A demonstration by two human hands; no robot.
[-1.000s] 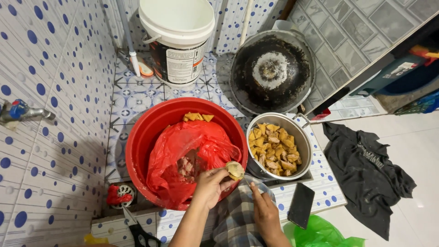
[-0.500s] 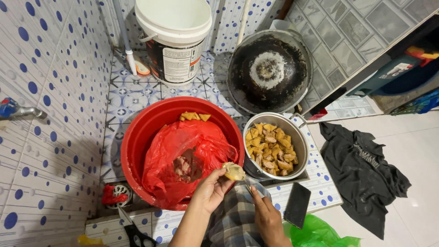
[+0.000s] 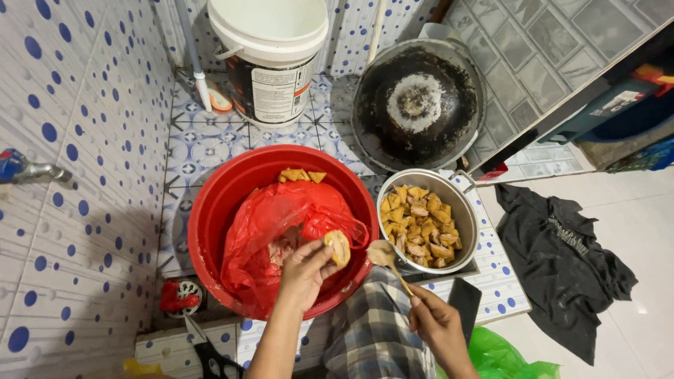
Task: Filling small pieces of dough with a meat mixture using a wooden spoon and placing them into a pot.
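Note:
My left hand (image 3: 303, 272) holds a small yellow-brown piece of tofu (image 3: 338, 246) over the near rim of a red basin (image 3: 210, 210). A red plastic bag (image 3: 281, 224) with pale minced filling lies in the basin, with a few tofu pieces at its far side. My right hand (image 3: 435, 324) grips a spoon (image 3: 387, 258) whose bowl points up beside the tofu piece. A metal pot (image 3: 463, 210) to the right is full of several tofu pieces (image 3: 418, 226).
A white bucket (image 3: 270, 52) and a blackened wok (image 3: 418, 102) stand at the back on the tiled floor. A dark cloth (image 3: 562, 260) lies at right, a green bag (image 3: 502, 358) near my knee, scissors (image 3: 210, 354) and a red drain cover (image 3: 175, 298) at lower left.
My right hand has come up from behind my knee, and the spoon's bowl now shows next to the tofu piece. My left hand still holds the piece in the same place.

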